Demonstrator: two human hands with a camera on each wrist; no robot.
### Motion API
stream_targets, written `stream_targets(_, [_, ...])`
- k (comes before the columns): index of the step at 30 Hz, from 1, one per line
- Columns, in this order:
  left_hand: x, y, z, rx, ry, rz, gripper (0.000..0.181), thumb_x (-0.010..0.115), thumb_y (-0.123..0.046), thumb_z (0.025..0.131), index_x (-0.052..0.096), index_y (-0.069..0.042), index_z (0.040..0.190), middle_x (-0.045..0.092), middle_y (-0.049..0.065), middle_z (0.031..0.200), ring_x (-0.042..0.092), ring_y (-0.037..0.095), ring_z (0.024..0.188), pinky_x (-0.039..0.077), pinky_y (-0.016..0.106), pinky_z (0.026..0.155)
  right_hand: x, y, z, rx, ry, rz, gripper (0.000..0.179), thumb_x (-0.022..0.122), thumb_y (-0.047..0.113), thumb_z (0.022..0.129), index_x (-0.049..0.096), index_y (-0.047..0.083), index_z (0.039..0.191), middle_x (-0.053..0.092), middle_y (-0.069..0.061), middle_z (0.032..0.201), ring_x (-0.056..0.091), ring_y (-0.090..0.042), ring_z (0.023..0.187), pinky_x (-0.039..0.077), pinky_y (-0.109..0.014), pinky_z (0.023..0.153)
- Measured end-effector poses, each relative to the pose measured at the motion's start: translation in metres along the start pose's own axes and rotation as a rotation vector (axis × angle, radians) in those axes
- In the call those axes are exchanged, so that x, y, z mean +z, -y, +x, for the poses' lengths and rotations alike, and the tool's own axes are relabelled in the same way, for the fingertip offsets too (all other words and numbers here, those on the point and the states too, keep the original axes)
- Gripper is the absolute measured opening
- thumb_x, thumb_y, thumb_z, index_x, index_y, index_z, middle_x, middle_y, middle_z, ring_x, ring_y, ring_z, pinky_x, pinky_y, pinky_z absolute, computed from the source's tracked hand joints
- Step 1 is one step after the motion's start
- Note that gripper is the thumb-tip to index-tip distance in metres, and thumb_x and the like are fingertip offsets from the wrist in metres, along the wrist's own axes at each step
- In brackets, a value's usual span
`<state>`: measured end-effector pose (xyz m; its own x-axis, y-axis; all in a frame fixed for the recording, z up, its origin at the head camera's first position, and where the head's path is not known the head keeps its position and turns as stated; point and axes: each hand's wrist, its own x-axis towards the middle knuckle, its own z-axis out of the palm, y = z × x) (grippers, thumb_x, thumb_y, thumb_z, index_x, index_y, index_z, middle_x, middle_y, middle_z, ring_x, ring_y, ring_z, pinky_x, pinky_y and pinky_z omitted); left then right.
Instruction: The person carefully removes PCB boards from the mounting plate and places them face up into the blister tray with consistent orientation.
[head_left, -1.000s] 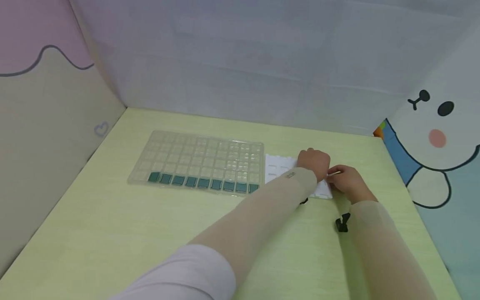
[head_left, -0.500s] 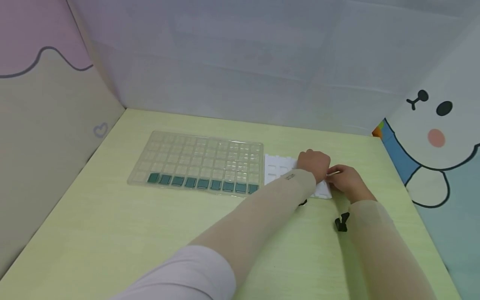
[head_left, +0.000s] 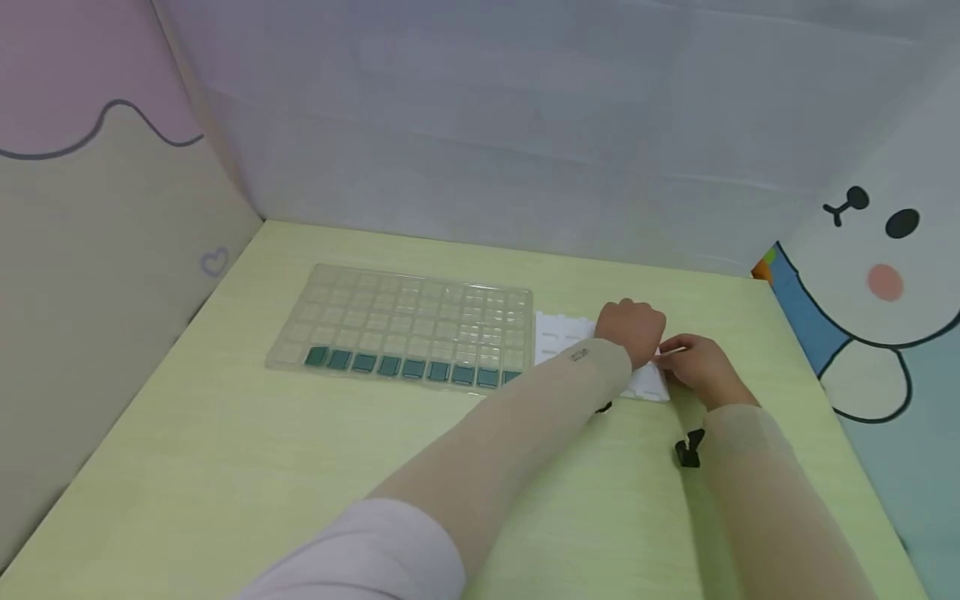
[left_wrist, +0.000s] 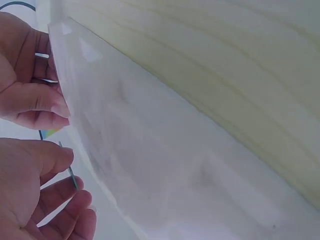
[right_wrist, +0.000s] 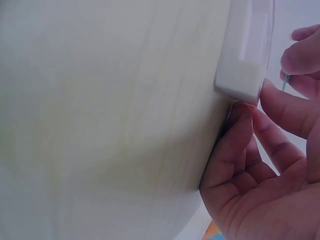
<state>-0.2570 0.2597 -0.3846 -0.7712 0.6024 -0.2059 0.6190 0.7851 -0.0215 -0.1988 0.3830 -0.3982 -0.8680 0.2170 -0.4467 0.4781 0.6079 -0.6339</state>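
Over the white plastic tray (head_left: 558, 332), my left hand (head_left: 632, 330) is seen from the back in the head view. In the left wrist view its thumb and fingers pinch a thin green chip (left_wrist: 73, 179), seen edge-on. My right hand (head_left: 697, 367) is at the tray's right edge. The right wrist view shows its thumb and a finger pinching the tray's corner (right_wrist: 245, 75), with the other fingers curled below. A clear blister tray (head_left: 397, 312) lies to the left, with green chips (head_left: 388, 366) in its front row of pockets.
Black clips are on both wrists; the right one (head_left: 687, 450) hangs close over the light wooden tabletop (head_left: 337, 483). A pale cloth wall (head_left: 525, 125) closes off the back. Printed panels stand at the left and right sides.
The head view has shifted a little, so everything sits slightly further right. Both hands keep their places at the white tray.
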Motion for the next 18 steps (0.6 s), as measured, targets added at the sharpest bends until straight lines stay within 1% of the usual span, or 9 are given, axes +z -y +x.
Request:
stream_targets(7, [-0.003,0.002,-0.004,0.02,-0.013,0.017,0.016,0.06,-0.042,0.104,0.068,-0.035,0.116,0.067,-0.013,0.116,0.06,0.014,0.106,0.051,0.034,0.094,-0.002,0.0,0.0,0.018,0.003,0.015,0.045,0.067,0.021,0.1,0.055,-0.004,0.136,0.061,-0.019,0.118,0.056,-0.028,0.1,0.046,-0.036,0.082])
stream_targets(13, [-0.01,0.012,-0.019,0.044,-0.047,0.055,0.022,0.051,-0.034,0.109,0.066,-0.034,0.125,0.065,-0.012,0.118,0.061,0.014,0.106,0.053,0.034,0.092,0.0,0.001,0.002,0.008,-0.002,0.015,0.045,0.068,0.02,0.1,0.056,-0.004,0.135,0.063,-0.016,0.113,0.058,-0.023,0.094,0.047,-0.032,0.077])
stream_targets(18, [-0.013,0.019,-0.027,0.075,-0.078,0.088,0.026,0.049,-0.032,0.11,0.064,-0.034,0.131,0.064,-0.011,0.12,0.06,0.013,0.106,0.053,0.031,0.09,0.0,0.001,0.002,0.029,0.004,0.005,0.045,0.067,0.022,0.101,0.055,-0.004,0.135,0.061,-0.018,0.116,0.056,-0.028,0.098,0.047,-0.035,0.08])
